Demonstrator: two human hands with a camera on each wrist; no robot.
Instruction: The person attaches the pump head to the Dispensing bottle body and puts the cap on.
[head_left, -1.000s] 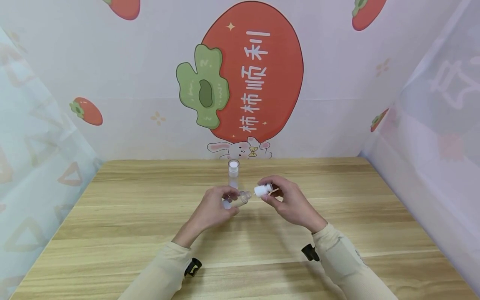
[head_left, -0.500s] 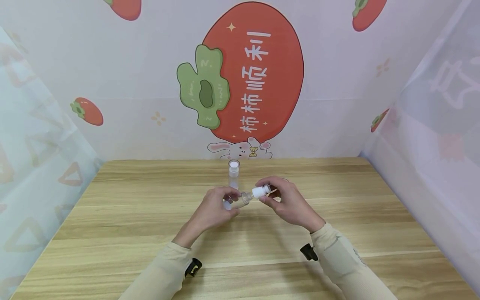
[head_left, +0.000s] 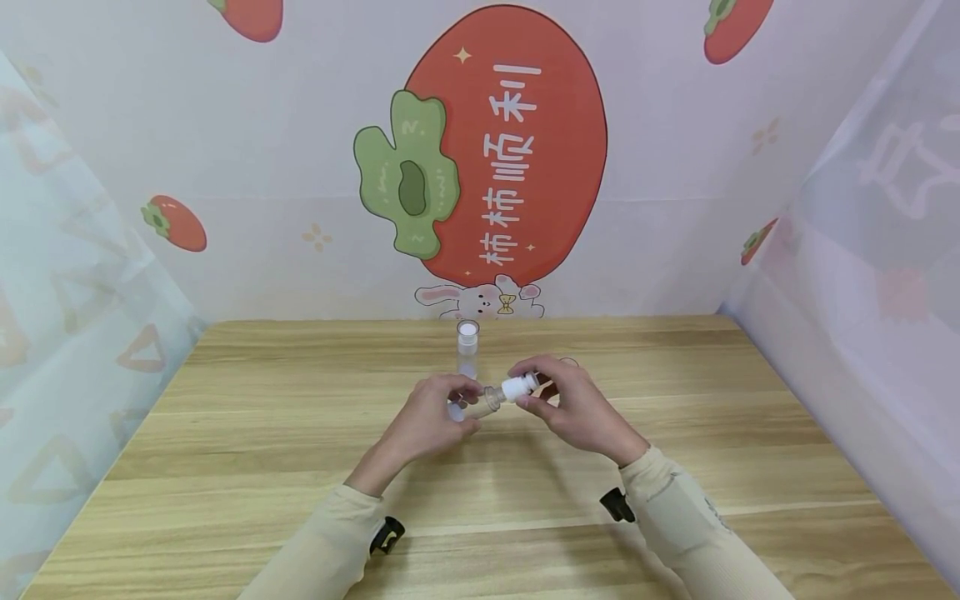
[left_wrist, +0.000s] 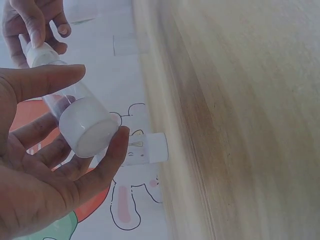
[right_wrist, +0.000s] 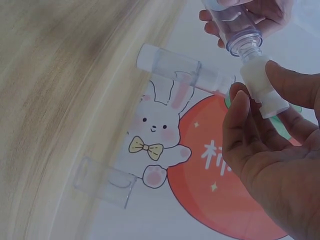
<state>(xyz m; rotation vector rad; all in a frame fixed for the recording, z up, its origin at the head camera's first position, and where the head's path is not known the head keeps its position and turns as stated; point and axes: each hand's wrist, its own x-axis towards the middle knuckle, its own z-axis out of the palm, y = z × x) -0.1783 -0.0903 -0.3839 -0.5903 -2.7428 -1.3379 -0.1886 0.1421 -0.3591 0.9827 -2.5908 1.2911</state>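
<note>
My left hand (head_left: 433, 419) holds a small clear bottle (left_wrist: 84, 94) with a white base (left_wrist: 89, 127), tilted so its neck points toward the right hand. With thumb and fingers, my right hand (head_left: 576, 408) pinches a white pump head (head_left: 517, 387). The pump head sits at the mouth of the bottle's threaded neck (right_wrist: 248, 50), in line with it. In the right wrist view, part of the thread shows below the pump head. How far the pump goes into the neck cannot be told.
A second clear bottle (head_left: 468, 350) with a white top and clear cover stands upright behind the left hand. A transparent cap (right_wrist: 106, 182) stands on the wooden table (head_left: 300, 467), mostly behind the right hand in the head view. A printed cloth (head_left: 285, 150) hangs at the table's back edge.
My right hand has moved slightly left, bringing the white pump head from a small gap to the bottle's neck. The left hand has stayed nearly still, keeping its grip on the bottle.
</note>
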